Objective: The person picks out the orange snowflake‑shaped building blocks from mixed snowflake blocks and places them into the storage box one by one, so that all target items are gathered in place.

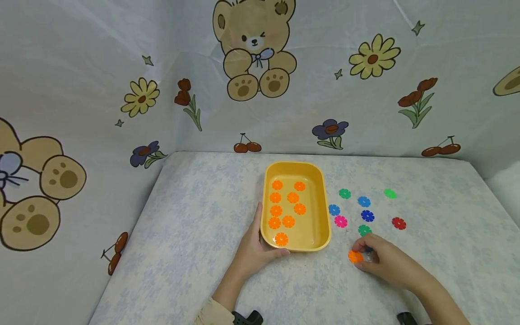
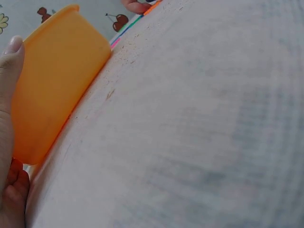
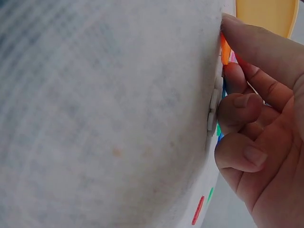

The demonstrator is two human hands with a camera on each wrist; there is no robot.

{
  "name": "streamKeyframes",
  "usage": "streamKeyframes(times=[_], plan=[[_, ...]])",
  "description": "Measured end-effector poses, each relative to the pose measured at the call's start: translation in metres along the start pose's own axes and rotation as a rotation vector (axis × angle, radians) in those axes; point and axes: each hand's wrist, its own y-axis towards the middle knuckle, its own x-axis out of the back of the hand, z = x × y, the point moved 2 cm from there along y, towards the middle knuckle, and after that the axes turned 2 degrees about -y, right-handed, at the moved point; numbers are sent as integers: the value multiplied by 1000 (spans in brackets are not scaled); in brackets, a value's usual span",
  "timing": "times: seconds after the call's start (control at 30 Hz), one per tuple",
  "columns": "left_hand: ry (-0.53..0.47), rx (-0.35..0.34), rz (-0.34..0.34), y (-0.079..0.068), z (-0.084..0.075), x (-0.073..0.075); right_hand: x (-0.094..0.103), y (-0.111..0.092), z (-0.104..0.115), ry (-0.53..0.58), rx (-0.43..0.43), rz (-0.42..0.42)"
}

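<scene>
A yellow rectangular tray (image 1: pixel 310 232) stands mid-table, with several orange flower-shaped discs (image 1: pixel 288 221) inside, mostly toward its left side. My left hand (image 1: pixel 252 250) holds the tray's near left corner, thumb along the front wall and fingers by the left side. The tray's outer wall (image 2: pixel 61 80) fills the upper left of the left wrist view. To the right of the tray, my right hand (image 1: pixel 392 262) pinches an orange flower-shaped disc (image 1: pixel 355 257) between thumb and index finger, close over the table. A dark blue disc (image 1: pixel 368 249) is partly hidden under that hand.
Right of the tray lie loose flower-shaped discs: green (image 1: pixel 345 193), light blue (image 1: pixel 364 201), dark blue (image 1: pixel 367 215), pink (image 1: pixel 341 221) and red (image 1: pixel 399 223). Small whitish pieces (image 3: pixel 213 102) sit beside the right fingers. A printed cloth wall (image 1: pixel 284 122) borders the table's back and left.
</scene>
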Motion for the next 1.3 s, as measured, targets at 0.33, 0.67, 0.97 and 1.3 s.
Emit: streamKeyframes(times=[0.33, 0.67, 0.97, 1.3], plan=[[-9, -14, 0, 0, 1, 0, -2, -2, -1, 38, -3, 25], [2, 0, -7, 0, 3, -1, -1, -5, 2, -19, 17, -14], [15, -12, -6, 0, 1, -1, 6, -5, 4, 12, -71, -30], [10, -3, -8, 0, 0, -1, 33, 7, 51, 159, 120, -252]])
